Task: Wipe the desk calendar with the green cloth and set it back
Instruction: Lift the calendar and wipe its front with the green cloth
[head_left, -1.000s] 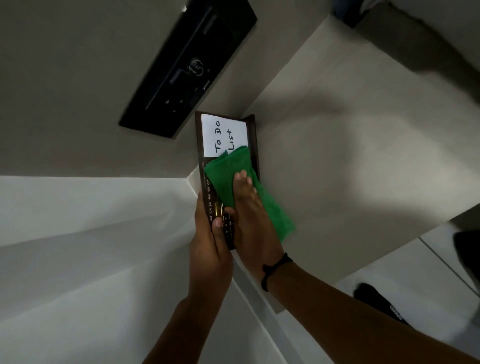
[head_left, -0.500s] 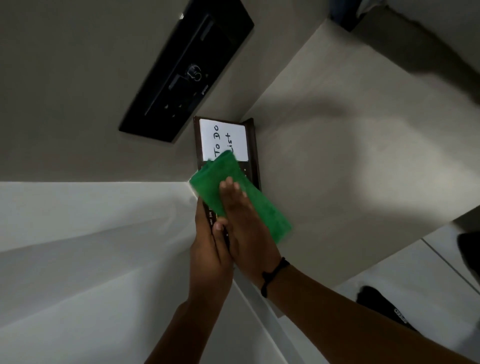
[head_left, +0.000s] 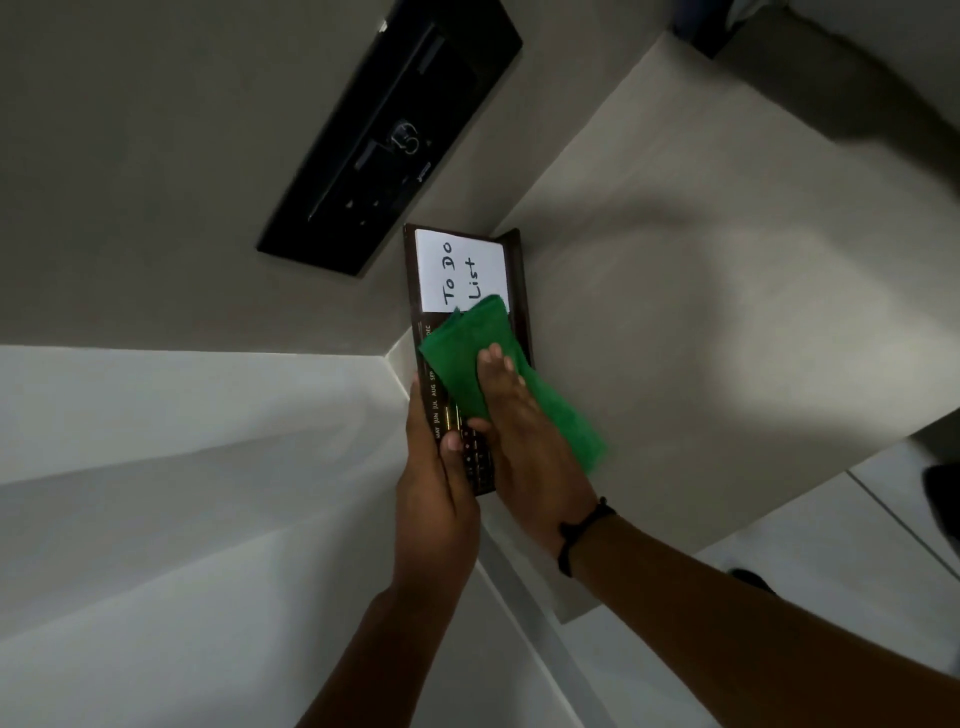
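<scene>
The desk calendar (head_left: 464, 270) is a dark brown board with a white "To Do List" note at its far end and month names down its left edge. My left hand (head_left: 435, 499) grips its near end, thumb on the face, holding it up in front of me. My right hand (head_left: 524, 441) presses the folded green cloth (head_left: 467, 353) flat against the middle of the calendar's face. The cloth covers the note's lower corner and hangs off the right side past my palm.
A black rectangular panel (head_left: 395, 130) is set in the beige wall to the upper left. A beige surface (head_left: 727, 338) spreads to the right of the calendar. White surfaces (head_left: 182, 519) lie to the lower left. Dark shapes (head_left: 943, 499) sit on the floor at the right edge.
My right hand slid the cloth down and left over the calendar, then back up toward the note. My left hand has kept its grip on the near end.
</scene>
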